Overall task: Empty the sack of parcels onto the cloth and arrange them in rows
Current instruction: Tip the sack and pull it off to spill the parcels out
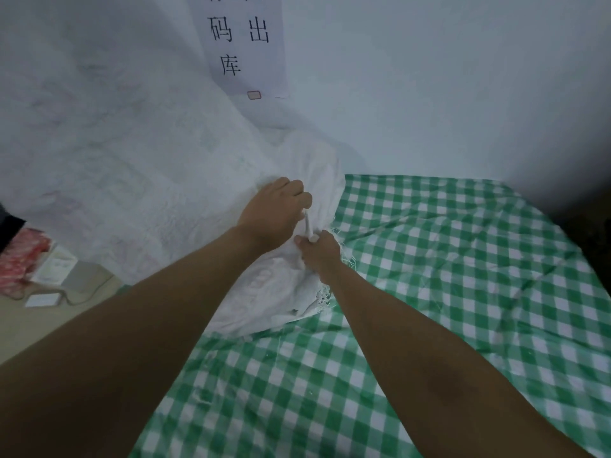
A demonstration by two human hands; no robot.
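The soft, bulky sack (277, 292) is gripped at its tied mouth by both hands, left hand (274, 213) and right hand (319, 254), beside the cloth (446, 259); it is probably heavy.

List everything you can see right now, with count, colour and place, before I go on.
sack: one, white woven, large, left and centre, its gathered frayed mouth lying on the cloth edge.
tie: one, white strip, at the sack mouth between the hands.
cloth: one, green and white check, spread right and bottom; no parcels on it.
sign: one, white paper with black characters, on the wall, top centre.
packets: red and white, count unclear, floor at far left.
left hand: grips the gathered sack mouth.
right hand: pinches the tie at the sack mouth.
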